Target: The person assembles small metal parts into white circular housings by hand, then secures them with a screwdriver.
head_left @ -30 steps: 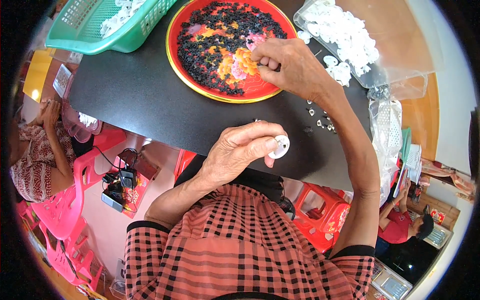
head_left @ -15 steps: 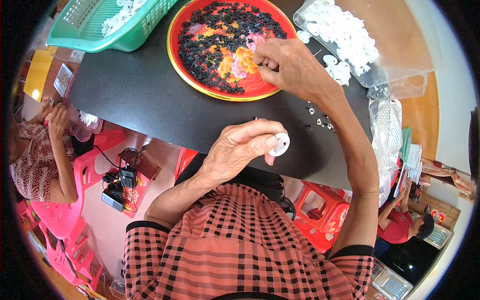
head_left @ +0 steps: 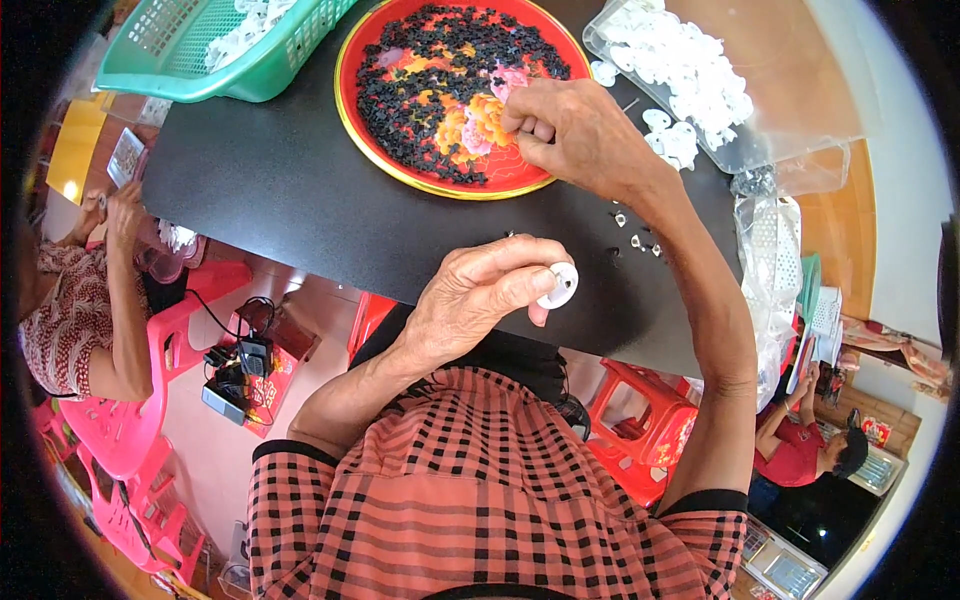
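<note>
Between the thumb and fingers of my left hand (head_left: 478, 298) is a small white round plastic part (head_left: 563, 286) with a dark hole or piece at its middle. That hand hovers over the near edge of the black table. My right hand (head_left: 575, 128) is over the right side of a red round tray (head_left: 349, 125) with a yellow rim and flower print. Its fingers are curled and pinched together; whatever they hold is too small or hidden to make out. Many small black pieces (head_left: 400, 110) are spread across the tray.
A green basket (head_left: 270, 85) with white parts stands at the far left. White round parts (head_left: 690, 70) fill a clear plastic bin at the far right. Small clear-and-metal bits (head_left: 636, 241) lie by my right forearm. One person sits left, another right; a red stool (head_left: 645, 420) is below.
My hands have barely moved and keep the same grip. The person at the left has shifted their raised hand toward a flat object.
</note>
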A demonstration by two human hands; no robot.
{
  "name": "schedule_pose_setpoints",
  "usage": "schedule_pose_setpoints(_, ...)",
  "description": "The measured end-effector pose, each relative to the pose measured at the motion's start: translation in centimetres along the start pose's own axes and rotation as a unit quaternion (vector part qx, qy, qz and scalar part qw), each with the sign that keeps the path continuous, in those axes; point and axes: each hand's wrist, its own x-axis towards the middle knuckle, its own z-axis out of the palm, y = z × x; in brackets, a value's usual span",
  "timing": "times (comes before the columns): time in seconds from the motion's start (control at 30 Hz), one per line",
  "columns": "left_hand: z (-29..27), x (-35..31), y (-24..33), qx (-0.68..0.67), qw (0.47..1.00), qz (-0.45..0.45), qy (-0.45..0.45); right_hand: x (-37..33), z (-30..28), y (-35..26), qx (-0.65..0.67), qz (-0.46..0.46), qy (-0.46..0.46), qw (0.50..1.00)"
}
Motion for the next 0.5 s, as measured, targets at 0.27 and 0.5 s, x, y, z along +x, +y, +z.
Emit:
schedule_pose_setpoints(0.27, -0.1, 0.0, 0.2, 0.033, 0.999, 0.004, -0.016, -0.3, -2.0, 0.0, 0.085, 0.086, 0.035, 0.992)
schedule_pose_setpoints(0.5, -0.1, 0.0, 0.1, 0.03, 0.999, 0.006, -0.022, -0.8, -1.7, 0.8, 0.014, 0.042, 0.027, 0.999)
